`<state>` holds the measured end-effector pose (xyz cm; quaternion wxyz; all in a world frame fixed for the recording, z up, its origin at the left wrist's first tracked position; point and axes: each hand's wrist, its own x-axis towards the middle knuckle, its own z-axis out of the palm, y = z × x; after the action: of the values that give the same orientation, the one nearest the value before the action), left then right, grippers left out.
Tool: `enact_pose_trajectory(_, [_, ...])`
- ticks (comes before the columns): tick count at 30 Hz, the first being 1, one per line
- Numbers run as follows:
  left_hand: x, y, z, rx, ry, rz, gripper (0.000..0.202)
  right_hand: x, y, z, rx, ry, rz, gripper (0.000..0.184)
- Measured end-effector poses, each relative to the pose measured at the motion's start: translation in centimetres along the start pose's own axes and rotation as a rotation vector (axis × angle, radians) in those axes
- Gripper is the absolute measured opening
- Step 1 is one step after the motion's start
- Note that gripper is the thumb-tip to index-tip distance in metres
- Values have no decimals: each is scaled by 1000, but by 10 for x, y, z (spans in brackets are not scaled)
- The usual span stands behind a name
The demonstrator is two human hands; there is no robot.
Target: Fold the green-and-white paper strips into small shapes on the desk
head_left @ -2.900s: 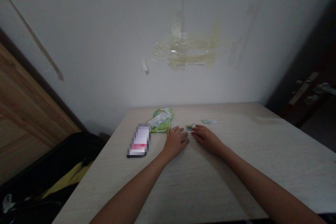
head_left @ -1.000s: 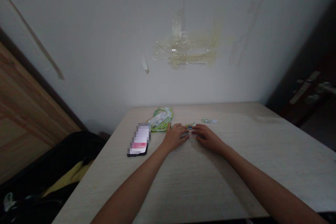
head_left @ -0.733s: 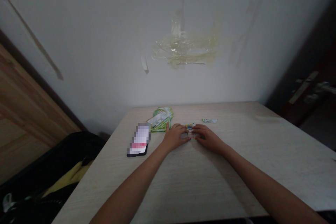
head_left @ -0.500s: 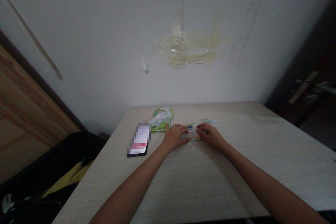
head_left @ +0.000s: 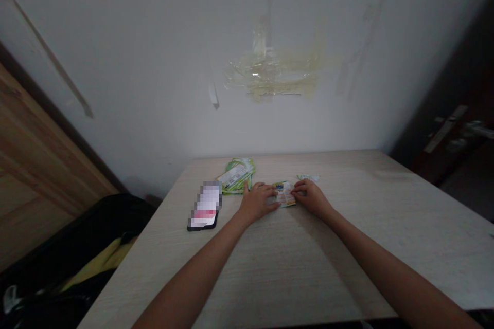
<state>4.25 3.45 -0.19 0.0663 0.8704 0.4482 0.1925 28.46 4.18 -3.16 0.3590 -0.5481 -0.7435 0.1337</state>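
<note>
A small green and white sachet (head_left: 284,194) lies flat on the pale wooden table (head_left: 309,262) between my two hands. My left hand (head_left: 258,202) rests on the table with its fingers lying flat, fingertips pressing the sachet's left edge. My right hand (head_left: 312,197) sits at the sachet's right edge with its fingers curled in, pinching that end. A torn-off scrap of wrapper (head_left: 309,178) lies just beyond my right hand.
A green and white packet (head_left: 236,176) lies at the table's far edge near the wall. A dark phone (head_left: 205,206) lies left of my left hand. A black bag (head_left: 65,257) sits on the floor at the left. A door with a handle (head_left: 459,131) stands at the right.
My right hand has slid to the right, off the sachet's top, so more of the sachet now shows. My left hand has stayed in place.
</note>
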Motion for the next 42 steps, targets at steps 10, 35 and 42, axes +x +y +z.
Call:
enact_pose_trajectory(10, [-1, -1, 0, 9, 3, -9, 32, 4, 5, 4, -20, -4, -44, 19])
enact_pose_trajectory(35, [-1, -1, 0, -13, 25, -1, 31, -7, 6, -20, -128, -236, -146, 36])
enact_pose_trajectory(42, [-1, -1, -1, -6, 24, 0, 32, -7, 15, -22, -66, -239, -186, 40])
